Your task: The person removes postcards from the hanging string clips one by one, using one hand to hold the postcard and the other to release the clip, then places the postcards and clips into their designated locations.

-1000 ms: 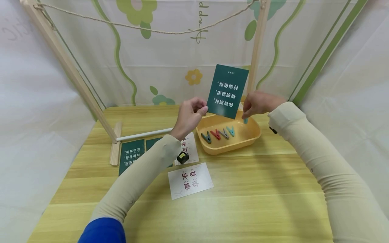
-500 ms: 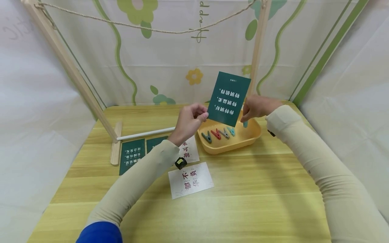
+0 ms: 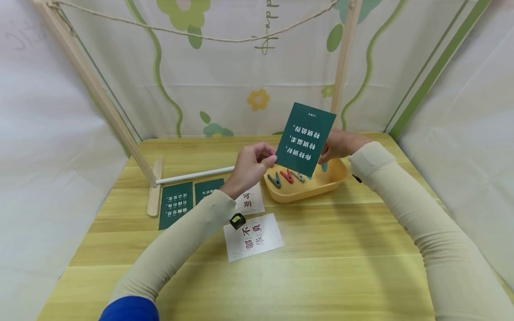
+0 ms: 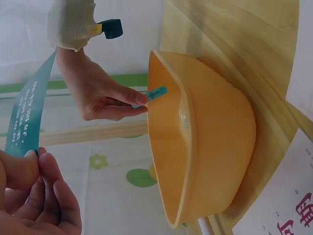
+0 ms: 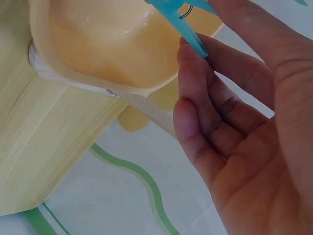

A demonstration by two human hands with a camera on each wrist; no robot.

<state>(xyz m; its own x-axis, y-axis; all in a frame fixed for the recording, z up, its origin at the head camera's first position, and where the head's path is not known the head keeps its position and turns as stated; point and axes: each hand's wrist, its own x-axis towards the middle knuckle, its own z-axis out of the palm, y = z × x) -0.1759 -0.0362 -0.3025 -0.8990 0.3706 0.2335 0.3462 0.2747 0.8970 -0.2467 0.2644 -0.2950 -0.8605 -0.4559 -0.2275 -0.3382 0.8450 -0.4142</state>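
Note:
My left hand (image 3: 250, 168) pinches a dark green card (image 3: 306, 139) by its lower left corner, thumb against fingers. White characters cover the card, which is tilted and held up in front of the yellow basin (image 3: 307, 194). At the basin's right end, my right hand (image 3: 340, 143) pinches a light blue clothespin (image 5: 177, 20) between thumb and fingers; the card hides part of this hand in the head view. Inside the basin lie a dark green clothespin (image 3: 274, 180), a red clothespin (image 3: 287, 176) and a grey clothespin (image 3: 297, 176). Another light blue one is mostly hidden behind the card.
A wooden frame (image 3: 94, 89) carries a sagging rope (image 3: 209, 39) above the table. Flat on the wood are a green card (image 3: 176, 205), a second, partly covered green card (image 3: 209, 189), and white cards, the nearest white card (image 3: 254, 237) in front. A white rod (image 3: 194, 175) crosses behind them.
The left hand and its card have come down and slightly right, so the card now covers part of the right hand and a clothespin in the basin. The right hand has lowered slightly.

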